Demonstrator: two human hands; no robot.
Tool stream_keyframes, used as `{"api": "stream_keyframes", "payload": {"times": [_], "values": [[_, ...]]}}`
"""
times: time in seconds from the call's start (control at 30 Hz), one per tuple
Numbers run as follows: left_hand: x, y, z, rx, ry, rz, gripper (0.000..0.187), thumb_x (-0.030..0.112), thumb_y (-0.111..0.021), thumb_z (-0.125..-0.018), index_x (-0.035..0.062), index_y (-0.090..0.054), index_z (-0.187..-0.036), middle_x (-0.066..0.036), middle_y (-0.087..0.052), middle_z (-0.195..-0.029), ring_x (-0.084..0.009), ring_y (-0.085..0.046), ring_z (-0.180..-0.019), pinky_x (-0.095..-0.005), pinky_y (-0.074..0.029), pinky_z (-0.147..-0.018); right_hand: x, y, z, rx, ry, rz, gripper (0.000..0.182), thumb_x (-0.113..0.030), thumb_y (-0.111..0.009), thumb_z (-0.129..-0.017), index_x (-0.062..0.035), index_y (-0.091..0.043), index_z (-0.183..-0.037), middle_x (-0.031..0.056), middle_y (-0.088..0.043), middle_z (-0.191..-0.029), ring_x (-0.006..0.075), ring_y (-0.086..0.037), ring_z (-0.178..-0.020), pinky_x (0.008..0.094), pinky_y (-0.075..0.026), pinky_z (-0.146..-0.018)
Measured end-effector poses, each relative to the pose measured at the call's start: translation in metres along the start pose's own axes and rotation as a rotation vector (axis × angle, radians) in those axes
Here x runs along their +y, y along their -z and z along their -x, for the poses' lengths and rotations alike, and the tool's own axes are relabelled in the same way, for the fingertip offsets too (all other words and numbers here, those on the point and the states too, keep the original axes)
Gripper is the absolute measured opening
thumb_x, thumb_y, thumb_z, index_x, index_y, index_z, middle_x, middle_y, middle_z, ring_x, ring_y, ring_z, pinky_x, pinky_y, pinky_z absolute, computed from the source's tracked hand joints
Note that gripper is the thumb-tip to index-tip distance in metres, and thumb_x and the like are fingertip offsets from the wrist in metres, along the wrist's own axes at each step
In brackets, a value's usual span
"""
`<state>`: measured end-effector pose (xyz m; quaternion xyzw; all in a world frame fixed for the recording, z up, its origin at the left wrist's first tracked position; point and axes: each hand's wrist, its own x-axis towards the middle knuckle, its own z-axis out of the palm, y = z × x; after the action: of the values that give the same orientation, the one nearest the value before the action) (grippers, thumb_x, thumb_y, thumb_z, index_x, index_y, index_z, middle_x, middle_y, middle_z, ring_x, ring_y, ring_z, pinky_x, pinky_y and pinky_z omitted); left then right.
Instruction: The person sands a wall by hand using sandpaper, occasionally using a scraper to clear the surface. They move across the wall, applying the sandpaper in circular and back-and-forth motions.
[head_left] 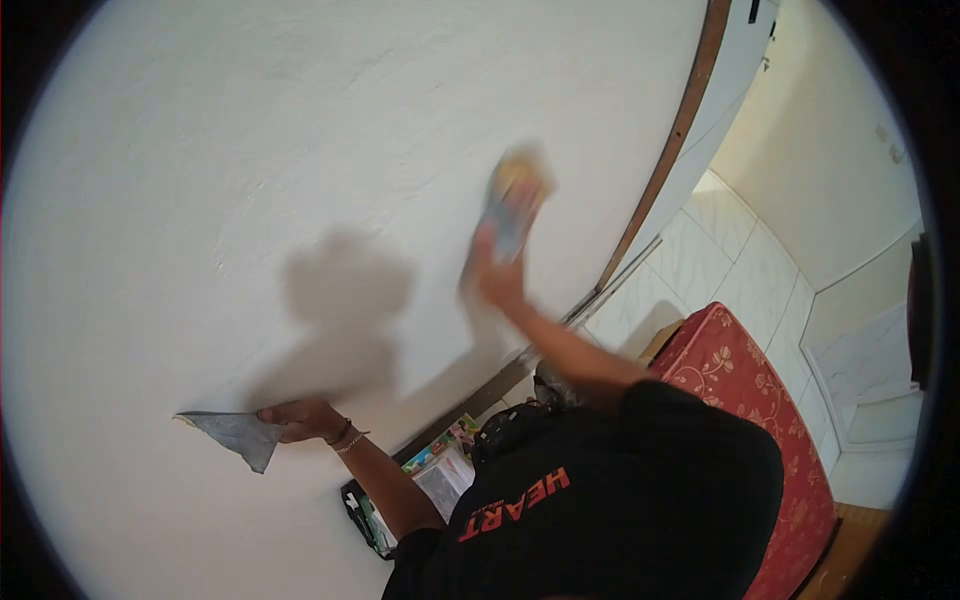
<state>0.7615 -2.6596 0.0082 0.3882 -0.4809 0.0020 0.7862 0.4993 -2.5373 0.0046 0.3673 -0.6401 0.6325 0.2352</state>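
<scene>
My left hand [300, 420], at the lower left in the head view, pinches one corner of a grey sheet [235, 438]. The sheet looks stiff, hangs as a triangle beside the white wall and has a small yellowish edge at its far tip. Farther up, my right hand [500, 265] is stretched toward the wall [400, 110], closed around a yellow and blue-grey pad [515, 205]. Motion smears this pad, so its exact kind cannot be made out. It appears to be against the wall surface. A bracelet circles my left wrist.
A red flower-patterned mattress [735, 370] stands at the right. Books and papers [445, 475] lie by the wall's foot, partly behind my body. A brown wooden strip [675, 140] edges the wall, beyond which is a tiled floor [720, 225].
</scene>
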Motion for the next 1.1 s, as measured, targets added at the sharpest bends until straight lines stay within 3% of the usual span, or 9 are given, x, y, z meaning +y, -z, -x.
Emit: {"api": "stream_keyframes", "payload": {"times": [0.1,0.23,0.3,0.4,0.57,0.67,0.83,0.93,1.1], "values": [[0.001,0.000,0.000,0.018,-0.056,-0.043,0.050,0.029,-0.033,-0.098,-0.0162,-0.036,-0.118,-0.027,-0.047,-0.114,-0.0282,-0.053,-0.098,-0.0365,-0.045,-0.082,0.027,0.040,-0.153,0.405,-0.526,-0.178,0.066,-0.053,-0.042,-0.090,0.0083,-0.051,-0.113,0.0141,-0.056,-0.105,0.0200,-0.050,-0.098,0.0307,-0.038,-0.088],[0.005,0.007,-0.001,-0.008,-0.069,-0.069,0.047,0.029,-0.033,-0.098,-0.0146,-0.037,-0.115,-0.023,-0.049,-0.110,-0.0256,-0.054,-0.093,-0.0348,-0.047,-0.077,0.025,0.066,-0.204,0.481,-0.458,-0.273,0.066,-0.052,-0.042,-0.089,0.0109,-0.053,-0.102,0.0145,-0.058,-0.093,0.0214,-0.054,-0.086,0.0318,-0.042,-0.079],[0.008,0.003,-0.001,-0.004,-0.083,-0.052,0.045,0.029,-0.033,-0.098,-0.0134,-0.039,-0.113,-0.021,-0.052,-0.107,-0.0232,-0.056,-0.088,-0.0328,-0.049,-0.073,-0.005,0.016,-0.129,0.496,-0.661,-0.108,0.073,-0.053,-0.038,-0.090,0.0139,-0.044,-0.118,0.0272,-0.050,-0.117,0.0313,-0.047,-0.111,0.0355,-0.035,-0.095],[0.021,-0.003,-0.002,-0.004,-0.062,0.013,0.044,0.030,-0.033,-0.098,-0.0123,-0.041,-0.110,-0.019,-0.053,-0.104,-0.0211,-0.058,-0.082,-0.0307,-0.050,-0.068,-0.034,-0.014,0.037,-0.010,0.003,-0.074,0.058,-0.015,-0.043,-0.090,0.0086,-0.019,-0.137,0.0295,-0.011,-0.144,0.0384,-0.007,-0.136,0.0457,-0.003,-0.108],[0.019,0.003,0.001,-0.046,0.097,0.042,0.046,0.030,-0.033,-0.098,-0.0118,-0.032,-0.117,-0.025,-0.046,-0.112,-0.0298,-0.054,-0.096,-0.0373,-0.048,-0.078,-0.007,0.010,-0.004,-0.073,0.090,0.016,0.062,-0.018,-0.046,-0.088,0.0067,-0.020,-0.138,0.0246,-0.014,-0.145,0.0351,-0.004,-0.137,0.0441,0.004,-0.108],[0.020,0.001,0.001,-0.049,0.162,0.046,0.046,0.030,-0.033,-0.098,-0.0121,-0.031,-0.117,-0.025,-0.046,-0.112,-0.0297,-0.054,-0.096,-0.0369,-0.047,-0.078,0.005,0.032,-0.145,0.392,-0.293,-0.067,0.061,-0.047,-0.041,-0.092,0.0107,-0.050,-0.111,0.0144,-0.058,-0.103,0.0209,-0.053,-0.096,0.0321,-0.040,-0.086],[0.017,-0.001,-0.004,0.048,-0.130,-0.131,0.049,0.032,-0.033,-0.098,-0.0139,-0.041,-0.110,-0.022,-0.053,-0.104,-0.0227,-0.057,-0.082,-0.0327,-0.050,-0.068,-0.033,0.015,-0.142,0.473,-0.570,-0.219,0.062,-0.047,-0.040,-0.092,0.0100,-0.047,-0.116,0.0184,-0.053,-0.111,0.0216,-0.049,-0.095,0.0328,-0.039,-0.085],[0.013,0.005,0.000,-0.063,0.118,0.077,0.049,0.033,-0.035,-0.097,-0.0122,-0.033,-0.117,-0.026,-0.044,-0.115,-0.0308,-0.050,-0.103,-0.0406,-0.043,-0.085,-0.048,-0.022,0.020,0.019,0.105,-0.091,0.066,-0.022,-0.048,-0.088,0.0066,-0.017,-0.138,0.0271,-0.013,-0.144,0.0389,-0.016,-0.134,0.0462,-0.009,-0.108],[0.012,0.004,0.000,-0.027,0.074,0.001,0.049,0.033,-0.035,-0.097,-0.0120,-0.033,-0.117,-0.026,-0.043,-0.116,-0.0320,-0.051,-0.103,-0.0404,-0.043,-0.085,-0.039,-0.007,0.041,-0.282,0.132,-0.119,0.060,-0.024,-0.053,-0.084,0.0010,-0.034,-0.135,0.0253,-0.021,-0.143,0.0444,-0.011,-0.134,0.0561,-0.007,-0.105]]}}
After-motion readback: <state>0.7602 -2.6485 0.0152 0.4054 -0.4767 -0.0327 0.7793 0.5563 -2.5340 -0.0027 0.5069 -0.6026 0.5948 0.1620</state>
